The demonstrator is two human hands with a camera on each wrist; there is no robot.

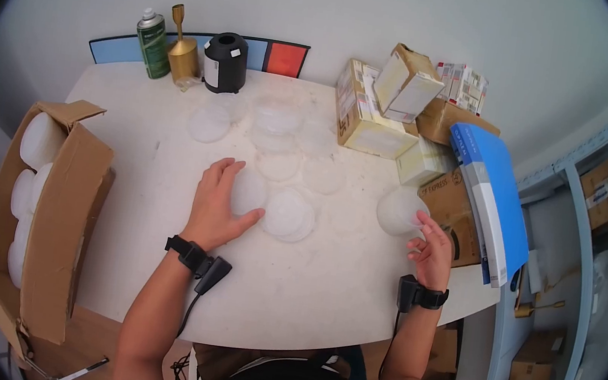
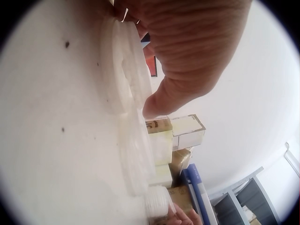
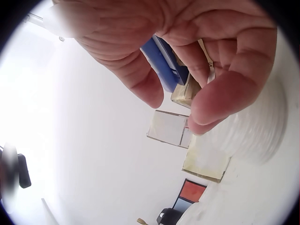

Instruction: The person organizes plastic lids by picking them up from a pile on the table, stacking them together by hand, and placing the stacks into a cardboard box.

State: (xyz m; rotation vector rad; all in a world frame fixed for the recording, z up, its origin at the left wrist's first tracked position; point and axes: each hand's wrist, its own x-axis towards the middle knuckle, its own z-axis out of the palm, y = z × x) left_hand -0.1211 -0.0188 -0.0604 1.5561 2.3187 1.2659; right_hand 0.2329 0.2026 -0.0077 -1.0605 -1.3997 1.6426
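Several round, translucent white discs lie in short stacks on the white table [image 1: 269,292]. My left hand [image 1: 218,206] spreads over one stack [image 1: 249,192], thumb stretched wide from the fingers. Its thumb tip comes right at the edge of a neighbouring stack [image 1: 288,215]; the left wrist view shows these two stacks [image 2: 136,154] side by side under the hand. On the right, my right hand [image 1: 432,255] has its fingertips at the near right edge of a taller stack of discs [image 1: 400,211]. In the right wrist view its thumb [image 3: 147,89] stands apart from that ribbed stack [image 3: 262,126].
More discs [image 1: 277,115] lie farther back. An open cardboard box [image 1: 76,223] holding white rolls of discs stands left. Small boxes [image 1: 380,127] and a blue binder [image 1: 494,190] crowd the right. A spray can [image 1: 154,46], a brass piece [image 1: 182,57] and a black container [image 1: 225,64] line the back.
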